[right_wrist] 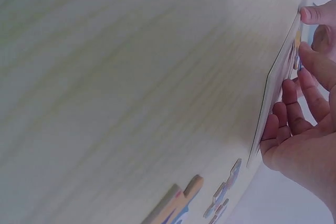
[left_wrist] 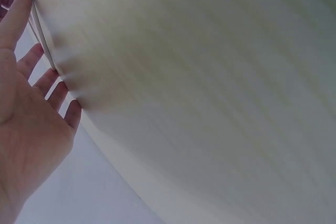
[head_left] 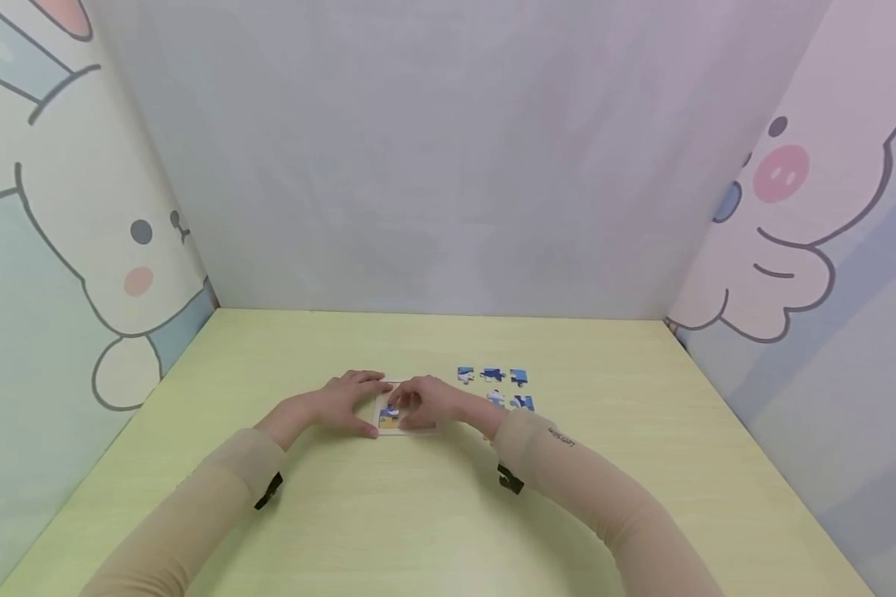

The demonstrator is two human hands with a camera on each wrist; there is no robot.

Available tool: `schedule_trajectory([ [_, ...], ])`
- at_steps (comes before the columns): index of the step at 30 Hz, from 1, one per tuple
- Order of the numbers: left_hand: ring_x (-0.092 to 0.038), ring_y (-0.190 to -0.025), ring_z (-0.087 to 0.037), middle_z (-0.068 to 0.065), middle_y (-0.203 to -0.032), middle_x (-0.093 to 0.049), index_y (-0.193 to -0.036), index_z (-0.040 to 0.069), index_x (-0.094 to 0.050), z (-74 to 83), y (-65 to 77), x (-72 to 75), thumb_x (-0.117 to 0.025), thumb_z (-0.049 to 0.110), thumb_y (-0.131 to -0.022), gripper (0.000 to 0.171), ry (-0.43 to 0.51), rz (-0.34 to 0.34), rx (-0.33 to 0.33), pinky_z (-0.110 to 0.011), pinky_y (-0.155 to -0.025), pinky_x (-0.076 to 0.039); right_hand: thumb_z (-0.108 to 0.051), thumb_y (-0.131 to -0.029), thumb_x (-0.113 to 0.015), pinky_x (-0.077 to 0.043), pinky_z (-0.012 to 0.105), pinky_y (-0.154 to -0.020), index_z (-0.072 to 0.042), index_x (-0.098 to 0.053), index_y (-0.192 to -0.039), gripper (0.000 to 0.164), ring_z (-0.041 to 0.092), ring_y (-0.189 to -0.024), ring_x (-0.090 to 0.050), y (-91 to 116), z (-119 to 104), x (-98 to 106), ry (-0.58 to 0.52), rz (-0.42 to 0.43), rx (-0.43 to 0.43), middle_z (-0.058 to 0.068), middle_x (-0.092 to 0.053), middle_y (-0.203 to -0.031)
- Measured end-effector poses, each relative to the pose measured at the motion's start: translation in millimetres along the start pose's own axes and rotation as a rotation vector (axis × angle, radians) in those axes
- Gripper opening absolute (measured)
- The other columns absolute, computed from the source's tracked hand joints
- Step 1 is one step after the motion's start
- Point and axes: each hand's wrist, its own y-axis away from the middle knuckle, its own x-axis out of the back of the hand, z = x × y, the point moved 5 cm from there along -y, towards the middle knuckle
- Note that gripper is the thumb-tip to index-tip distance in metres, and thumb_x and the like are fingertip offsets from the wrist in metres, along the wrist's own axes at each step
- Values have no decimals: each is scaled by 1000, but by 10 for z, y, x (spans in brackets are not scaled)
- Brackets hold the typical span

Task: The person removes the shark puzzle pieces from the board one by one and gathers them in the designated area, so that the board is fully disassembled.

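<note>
A shallow puzzle tray point(head_left: 411, 434) with a pale rim lies on the table, partly hidden by both hands. My left hand point(head_left: 341, 404) rests at its left side, fingers spread and fairly straight, thumb at the near left corner. In the left wrist view the thumb point(left_wrist: 17, 17) touches the tray's edge. My right hand point(head_left: 435, 400) is over the tray, its thumb and forefinger pinching a small blue jigsaw piece point(right_wrist: 301, 65) at the tray's left part. A yellow-and-blue section of picture point(head_left: 388, 421) shows in the near left corner.
Loose jigsaw pieces point(head_left: 494, 376) lie in rows to the right of the tray, some hidden behind the right forearm. The pale wooden table point(head_left: 306, 506) extends around, bounded by a grey back wall point(head_left: 448, 207) and printed side panels.
</note>
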Motion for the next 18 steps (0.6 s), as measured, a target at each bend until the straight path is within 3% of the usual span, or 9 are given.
schedule_trajectory([
  [6,-21,-140,-37,-10,-154,-25,-146,19,-36,-22,-7,-6,-67,57,-78,84,-5,1,-14,-68,-104,-20,-14,-84,-71,-45,21,-81,-18,-62,-108,26,7,-87,-55,-12,-14,3,-115,40,-20,-7,-61,-95],
  [18,-22,-140,-37,-9,-154,-26,-147,17,-35,-44,-29,-24,-64,62,-78,87,-15,2,-20,-67,-103,-23,-11,-87,-67,-46,18,-69,-14,-67,-101,14,3,-72,-58,-25,-72,22,-148,124,-9,-8,-64,-78],
])
